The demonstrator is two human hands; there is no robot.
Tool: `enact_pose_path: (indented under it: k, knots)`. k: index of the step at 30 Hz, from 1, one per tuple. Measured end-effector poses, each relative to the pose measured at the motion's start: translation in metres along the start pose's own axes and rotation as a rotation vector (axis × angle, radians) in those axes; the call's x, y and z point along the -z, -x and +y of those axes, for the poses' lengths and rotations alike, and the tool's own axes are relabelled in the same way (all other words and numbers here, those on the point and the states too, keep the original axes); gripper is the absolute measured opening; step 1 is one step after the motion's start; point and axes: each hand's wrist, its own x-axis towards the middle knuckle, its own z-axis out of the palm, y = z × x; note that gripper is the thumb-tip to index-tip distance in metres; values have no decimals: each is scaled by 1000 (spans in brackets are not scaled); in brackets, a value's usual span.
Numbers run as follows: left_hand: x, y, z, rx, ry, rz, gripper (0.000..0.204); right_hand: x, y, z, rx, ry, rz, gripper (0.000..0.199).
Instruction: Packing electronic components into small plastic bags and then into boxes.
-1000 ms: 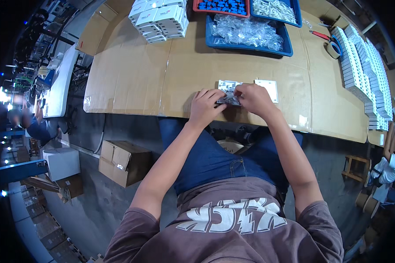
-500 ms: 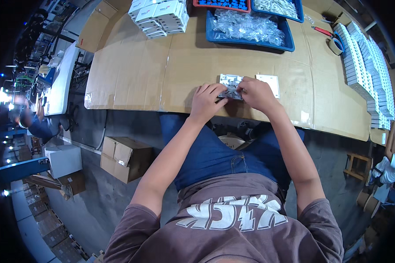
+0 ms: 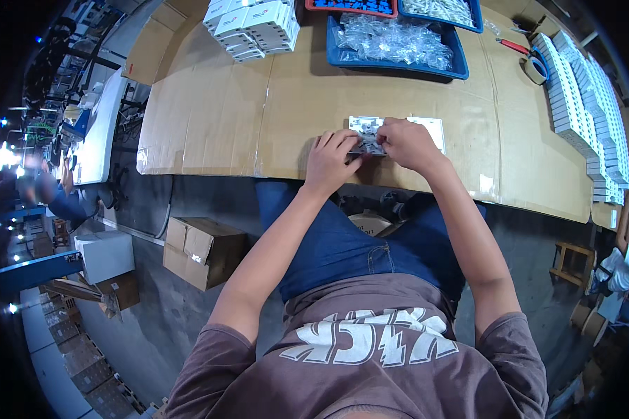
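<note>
At table (image 3: 203, 133) edge, left hand (image 3: 330, 159) half-curled against white unit (image 3: 358, 126), right hand (image 3: 411, 145) bunched over it, either grip I can't tell, white panel (image 3: 435, 130) partly covered, blue tray (image 3: 398, 69) beyond.

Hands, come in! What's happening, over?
Left hand on white housing, left side. Right hand at its right side, grip hidden. White panel beside, partly covered by right hand.

A small rectangular white-and-grey piece (image 3: 367, 128) lies flat near the front edge of the cardboard surface (image 3: 314, 105), its uneven upper face showing (finer details are too small to tell), just left of a white panel (image 3: 435, 131).
</note>
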Motion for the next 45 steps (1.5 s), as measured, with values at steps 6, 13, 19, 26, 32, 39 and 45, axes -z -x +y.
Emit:
enact_pose_path:
  k: [6,13,19,26,32,39,45]
  knots:
    - [-2,3,0,61,53,-26,53,7,5,2,-37,-144,15,17]
    - [6,-12,-19,48,24,-10,94,53,27,6,-150,-383,134,17]
    - [21,-42,-41,-78,-44,-221,99,75,26,12,-203,-447,144,15]
    - [25,-43,-38,-39,23,-209,93,110,-58,31,-214,-407,213,16]
    - [36,-51,-36,-17,49,-237,92,143,-204,103,-148,-146,444,19]
    - [24,-53,-48,-2,47,-255,95,205,-370,195,-120,481,625,24]
    - [23,-47,-51,42,47,-270,94,205,-423,219,-48,748,408,28]
